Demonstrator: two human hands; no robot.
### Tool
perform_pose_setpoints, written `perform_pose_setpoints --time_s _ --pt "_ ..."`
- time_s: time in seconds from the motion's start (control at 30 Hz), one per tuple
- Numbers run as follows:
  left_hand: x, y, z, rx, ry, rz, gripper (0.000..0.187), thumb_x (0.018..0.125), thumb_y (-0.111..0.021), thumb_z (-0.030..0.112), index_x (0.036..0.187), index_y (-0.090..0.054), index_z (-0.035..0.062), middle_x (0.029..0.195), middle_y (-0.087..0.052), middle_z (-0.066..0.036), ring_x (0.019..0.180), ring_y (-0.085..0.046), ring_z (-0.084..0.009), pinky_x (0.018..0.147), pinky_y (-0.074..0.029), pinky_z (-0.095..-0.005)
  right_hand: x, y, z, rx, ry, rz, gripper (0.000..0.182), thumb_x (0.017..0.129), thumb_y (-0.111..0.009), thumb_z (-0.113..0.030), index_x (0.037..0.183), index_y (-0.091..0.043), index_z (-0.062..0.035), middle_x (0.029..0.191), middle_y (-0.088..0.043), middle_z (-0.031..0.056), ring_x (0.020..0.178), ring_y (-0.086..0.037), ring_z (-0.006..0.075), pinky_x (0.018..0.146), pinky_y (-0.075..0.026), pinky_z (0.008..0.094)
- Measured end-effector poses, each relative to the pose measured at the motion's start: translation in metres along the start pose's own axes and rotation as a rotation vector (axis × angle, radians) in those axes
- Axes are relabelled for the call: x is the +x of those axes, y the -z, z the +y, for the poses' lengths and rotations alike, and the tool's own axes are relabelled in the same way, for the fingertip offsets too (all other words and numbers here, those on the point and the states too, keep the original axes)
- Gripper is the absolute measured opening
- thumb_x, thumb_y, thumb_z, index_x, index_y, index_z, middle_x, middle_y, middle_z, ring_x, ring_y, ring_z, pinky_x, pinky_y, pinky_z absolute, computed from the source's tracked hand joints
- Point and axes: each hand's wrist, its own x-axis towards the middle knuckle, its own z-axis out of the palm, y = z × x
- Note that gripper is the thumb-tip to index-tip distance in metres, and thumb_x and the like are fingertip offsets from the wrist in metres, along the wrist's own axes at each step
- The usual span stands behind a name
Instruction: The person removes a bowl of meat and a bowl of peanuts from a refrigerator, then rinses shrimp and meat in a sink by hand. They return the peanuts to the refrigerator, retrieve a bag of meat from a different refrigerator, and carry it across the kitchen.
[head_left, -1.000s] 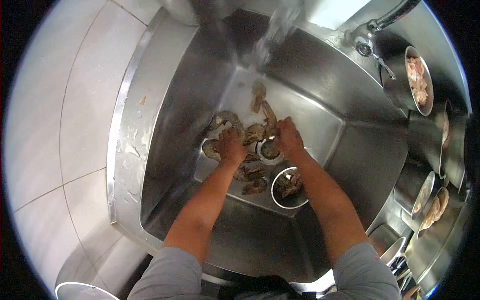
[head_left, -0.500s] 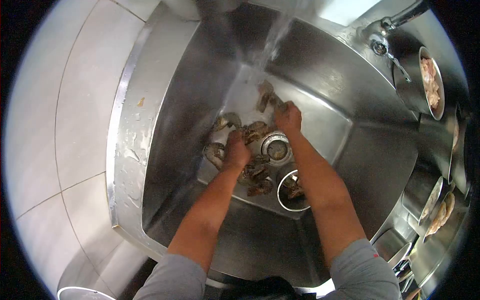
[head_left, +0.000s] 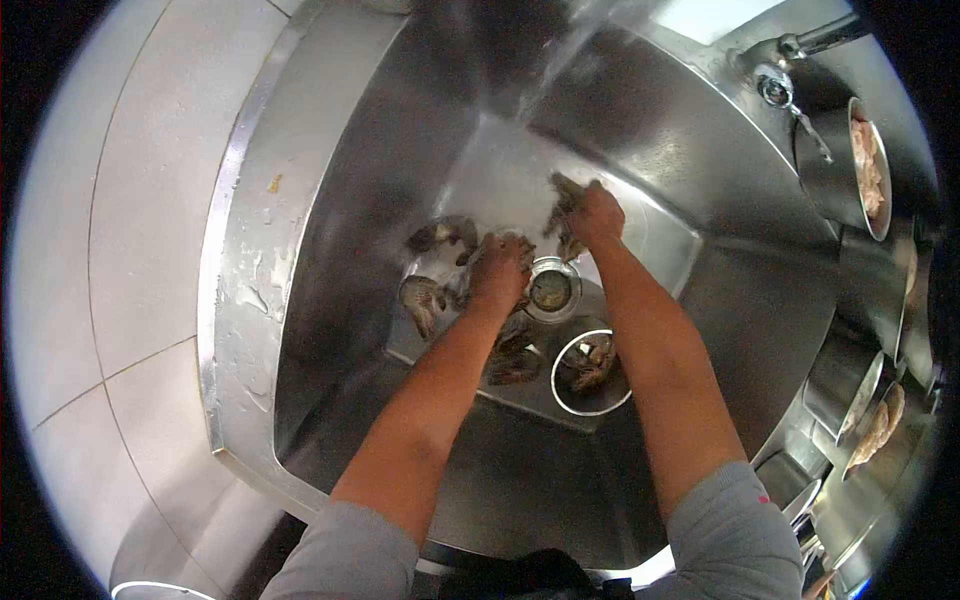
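Observation:
Several grey-brown prawns (head_left: 424,303) lie curled on the floor of a steel sink (head_left: 640,225). My left hand (head_left: 500,268) is closed over a prawn beside the round drain (head_left: 551,290); its fingertips are partly hidden. To the right and farther up, my right hand (head_left: 598,214) grips a prawn (head_left: 562,215) that hangs from its fingers, slightly blurred. Below the drain, a round metal container (head_left: 592,413) holds more prawns. Other prawns (head_left: 515,365) lie between that container and my left wrist.
Water (head_left: 560,62) runs down at the sink's far wall. The faucet (head_left: 775,88) is at the upper right. Along the right edge stand metal pots, one holding pale meat pieces (head_left: 868,170). A wet steel ledge (head_left: 262,270) borders the left side.
My right hand has moved right with the prawn, away from the water stream. My left hand has shifted right, closer to the drain. The view has shifted slightly.

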Motion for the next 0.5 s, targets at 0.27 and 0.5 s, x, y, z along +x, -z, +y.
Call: perform_pose_setpoints --time_s 0.27,0.5 --pt "0.023 -0.031 -0.058 -0.322 -0.134 0.127 0.035 0.072 -0.065 0.018 0.102 -0.060 0.0004 0.096 -0.065 -0.020 0.088 -0.063 -0.0360 0.079 -0.051 -0.0463 -0.044 0.066 0.010 0.338 -0.030 0.005 0.045 0.065 -0.076 -0.029 0.096 -0.057 -0.0023 0.089 -0.065 0.0199 0.090 -0.063 0.0392 0.076 -0.050 0.0446" --pt "-0.046 0.113 0.040 -0.653 -0.046 -0.311 0.044 0.073 -0.066 0.022 0.112 -0.059 0.0019 0.087 -0.067 -0.016 0.085 -0.065 -0.0280 0.073 -0.050 -0.0401 -0.165 0.141 0.047 0.299 -0.061 -0.174 0.054 0.066 -0.074 -0.027 0.110 -0.057 -0.0010 0.103 -0.063 0.0204 0.097 -0.061 0.0344 0.084 -0.048 0.0406"
